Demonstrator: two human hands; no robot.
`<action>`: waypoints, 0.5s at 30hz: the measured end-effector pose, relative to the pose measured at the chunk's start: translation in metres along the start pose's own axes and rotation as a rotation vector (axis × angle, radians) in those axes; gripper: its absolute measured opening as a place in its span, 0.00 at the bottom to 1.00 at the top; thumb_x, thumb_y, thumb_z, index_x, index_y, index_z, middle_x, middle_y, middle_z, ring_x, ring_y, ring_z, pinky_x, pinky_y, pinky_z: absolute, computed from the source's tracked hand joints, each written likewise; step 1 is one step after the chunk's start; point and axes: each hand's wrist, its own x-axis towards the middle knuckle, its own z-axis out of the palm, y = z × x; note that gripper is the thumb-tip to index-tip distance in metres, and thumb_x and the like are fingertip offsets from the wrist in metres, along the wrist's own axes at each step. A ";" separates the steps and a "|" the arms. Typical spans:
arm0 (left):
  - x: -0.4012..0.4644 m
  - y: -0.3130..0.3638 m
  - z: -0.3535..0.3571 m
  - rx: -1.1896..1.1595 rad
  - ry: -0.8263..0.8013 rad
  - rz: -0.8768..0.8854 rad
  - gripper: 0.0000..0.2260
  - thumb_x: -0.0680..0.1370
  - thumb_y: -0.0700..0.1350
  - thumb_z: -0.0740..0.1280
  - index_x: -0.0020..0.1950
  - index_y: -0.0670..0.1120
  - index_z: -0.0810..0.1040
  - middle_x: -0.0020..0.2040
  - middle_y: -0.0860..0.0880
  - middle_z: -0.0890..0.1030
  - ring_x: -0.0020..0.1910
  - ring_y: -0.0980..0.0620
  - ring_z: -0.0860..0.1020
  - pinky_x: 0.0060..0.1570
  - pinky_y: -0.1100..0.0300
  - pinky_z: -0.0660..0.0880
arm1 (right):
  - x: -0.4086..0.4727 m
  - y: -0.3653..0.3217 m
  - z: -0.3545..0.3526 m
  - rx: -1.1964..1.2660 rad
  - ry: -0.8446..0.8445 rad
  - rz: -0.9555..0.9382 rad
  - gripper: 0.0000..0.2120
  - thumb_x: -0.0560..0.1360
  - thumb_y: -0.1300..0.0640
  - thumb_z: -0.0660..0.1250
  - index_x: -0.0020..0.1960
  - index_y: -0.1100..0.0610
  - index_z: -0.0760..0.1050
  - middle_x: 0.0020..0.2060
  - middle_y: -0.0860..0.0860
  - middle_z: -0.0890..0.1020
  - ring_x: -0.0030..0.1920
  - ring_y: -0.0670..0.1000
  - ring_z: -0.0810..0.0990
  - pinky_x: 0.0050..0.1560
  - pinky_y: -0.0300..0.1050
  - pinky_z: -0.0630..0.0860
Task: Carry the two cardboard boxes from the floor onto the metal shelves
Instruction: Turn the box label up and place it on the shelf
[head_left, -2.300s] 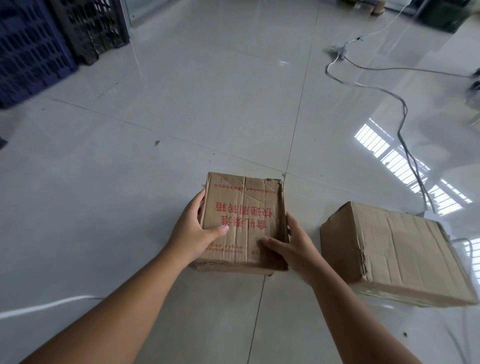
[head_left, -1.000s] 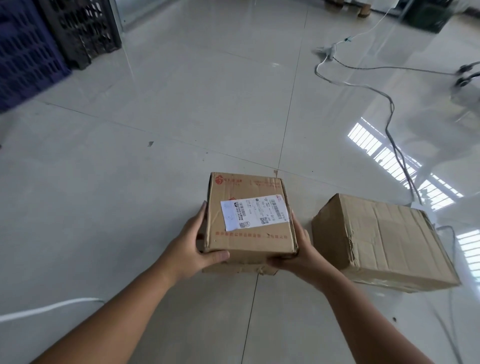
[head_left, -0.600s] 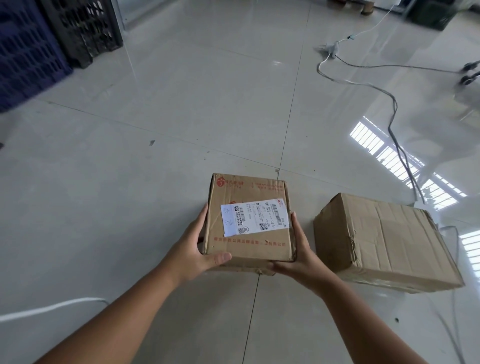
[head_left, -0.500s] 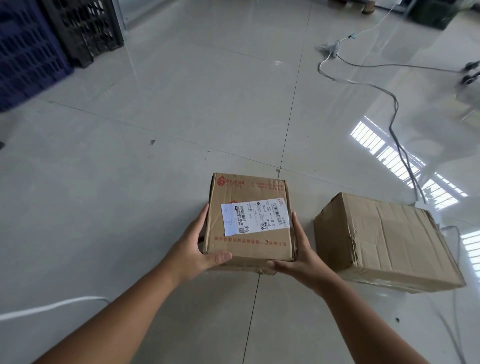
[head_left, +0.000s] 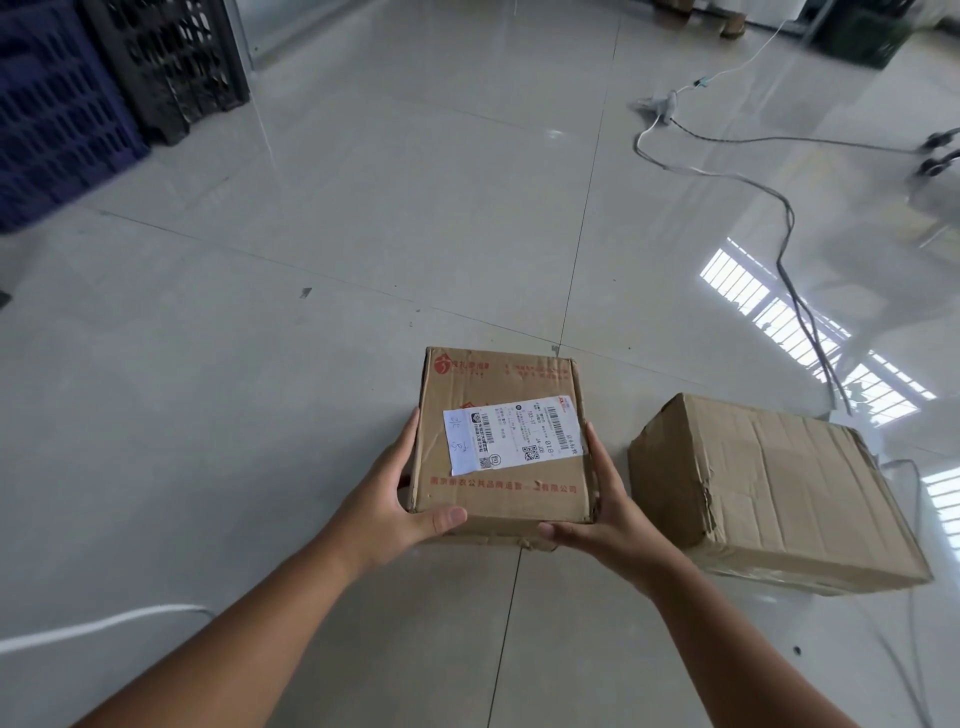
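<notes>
A small cardboard box (head_left: 501, 384) with red print and a white shipping label on top is held between both hands just above the tiled floor. My left hand (head_left: 387, 501) grips its left side, thumb across the near edge. My right hand (head_left: 605, 512) grips its right side, thumb under the near edge. A larger, creased plain cardboard box (head_left: 774, 488) lies on the floor just to the right, apart from my hands. No metal shelves are in view.
Blue crates (head_left: 52, 109) and black crates (head_left: 166, 62) stand at the far left. Grey cables (head_left: 789, 244) run across the floor at the right, passing behind the larger box. A white cable (head_left: 98, 626) lies at the near left. Glossy tiles stretch ahead.
The small box has been turned over in my hands: its red-lettered face was up, now the face with the white label is up. In the last half second almost nothing has moved.
</notes>
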 end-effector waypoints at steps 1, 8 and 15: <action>0.001 0.007 -0.001 0.000 0.006 0.007 0.55 0.67 0.60 0.83 0.82 0.73 0.47 0.80 0.67 0.67 0.76 0.68 0.69 0.78 0.49 0.70 | 0.000 -0.007 -0.003 0.007 -0.004 -0.022 0.65 0.64 0.58 0.87 0.82 0.32 0.45 0.81 0.47 0.60 0.72 0.49 0.79 0.53 0.55 0.87; 0.001 0.111 -0.039 0.056 0.085 0.068 0.59 0.59 0.74 0.78 0.82 0.74 0.46 0.81 0.67 0.65 0.75 0.54 0.73 0.77 0.46 0.70 | 0.002 -0.107 -0.030 -0.074 0.076 -0.109 0.65 0.60 0.43 0.88 0.83 0.32 0.48 0.82 0.47 0.61 0.80 0.52 0.67 0.70 0.65 0.77; -0.035 0.275 -0.100 0.047 0.189 0.125 0.59 0.57 0.76 0.77 0.82 0.73 0.48 0.79 0.66 0.69 0.70 0.56 0.76 0.59 0.63 0.77 | -0.016 -0.280 -0.058 -0.155 0.097 -0.177 0.66 0.58 0.37 0.87 0.84 0.34 0.48 0.79 0.54 0.65 0.79 0.57 0.68 0.72 0.71 0.73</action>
